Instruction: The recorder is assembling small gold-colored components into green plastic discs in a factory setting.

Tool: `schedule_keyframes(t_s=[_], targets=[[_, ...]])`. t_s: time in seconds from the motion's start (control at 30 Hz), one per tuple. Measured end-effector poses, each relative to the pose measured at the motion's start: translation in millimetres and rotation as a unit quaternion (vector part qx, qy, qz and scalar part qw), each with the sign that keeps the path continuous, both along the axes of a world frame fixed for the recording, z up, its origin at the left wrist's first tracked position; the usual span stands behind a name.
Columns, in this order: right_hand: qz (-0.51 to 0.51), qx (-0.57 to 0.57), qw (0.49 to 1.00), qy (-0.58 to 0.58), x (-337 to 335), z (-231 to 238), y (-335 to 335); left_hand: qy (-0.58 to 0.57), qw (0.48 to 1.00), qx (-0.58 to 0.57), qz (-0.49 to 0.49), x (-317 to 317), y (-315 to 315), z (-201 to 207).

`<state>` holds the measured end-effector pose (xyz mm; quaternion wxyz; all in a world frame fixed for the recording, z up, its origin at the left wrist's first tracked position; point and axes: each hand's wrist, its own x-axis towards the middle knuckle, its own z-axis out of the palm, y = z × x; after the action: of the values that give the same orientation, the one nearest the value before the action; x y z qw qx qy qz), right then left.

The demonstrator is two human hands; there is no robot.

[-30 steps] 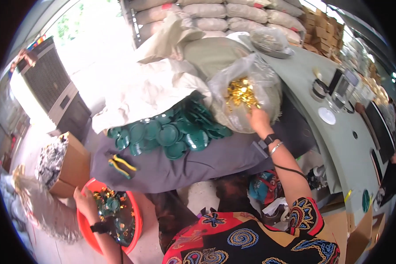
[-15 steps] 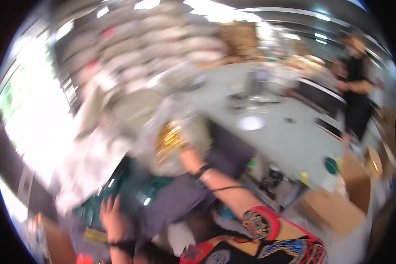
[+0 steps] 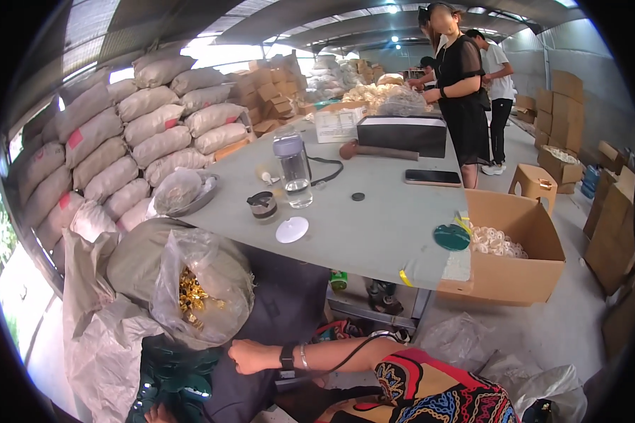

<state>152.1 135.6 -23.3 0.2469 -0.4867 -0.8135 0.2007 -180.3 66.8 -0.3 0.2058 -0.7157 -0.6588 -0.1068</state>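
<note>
My right hand is closed in a fist above dark cloth over my lap; whatever it holds, if anything, is hidden. Beside it is a clear plastic bag with shiny gold pieces inside, resting against a stuffed, olive-grey sack. Only the fingers of my left hand show at the lower edge. They look spread and touch a heap of glossy dark green pieces, whose kind I cannot make out.
On the grey-green table stand a water bottle, a phone and a black box. An open carton of pale rings adjoins its right corner. A person stands across the table, others beyond. Stacked sacks rise at the left.
My right hand has come away from the gold pieces in the bag to the dark cloth. My left hand sits lower in the picture, as the view has tilted up and turned right.
</note>
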Motion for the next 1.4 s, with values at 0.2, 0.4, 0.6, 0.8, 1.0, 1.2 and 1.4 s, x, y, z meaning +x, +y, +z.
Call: schedule_keyframes(t_s=[0.2, 0.4, 0.6, 0.8, 1.0, 1.2, 1.4], targets=[[-0.018, 0.08, 0.995, -0.057, 3, 4, -14, -0.107, 0.968, 0.202, -0.104, 10, -28, 33], [0.058, 0.155, 0.983, -0.073, -8, -9, -11, -0.621, 0.78, 0.081, -0.016, 26, -86, 18], [0.111, -0.225, 0.915, 0.315, 6, 22, -43, -0.825, 0.56, -0.053, -0.054, 111, -92, 37], [0.252, -0.247, 0.847, 0.397, -21, 35, -86, -0.844, 0.516, -0.08, -0.119, 143, -100, 21], [0.252, -0.22, 0.862, 0.381, -29, 28, -97, -0.838, 0.519, -0.131, -0.104, 144, -110, 18], [0.251, -0.299, 0.826, 0.407, -29, 27, -100, -0.832, 0.538, -0.112, -0.08, 147, -116, 22], [0.274, -0.206, 0.865, 0.367, -35, 19, -101, -0.819, 0.558, -0.12, -0.064, 146, -117, 19]])
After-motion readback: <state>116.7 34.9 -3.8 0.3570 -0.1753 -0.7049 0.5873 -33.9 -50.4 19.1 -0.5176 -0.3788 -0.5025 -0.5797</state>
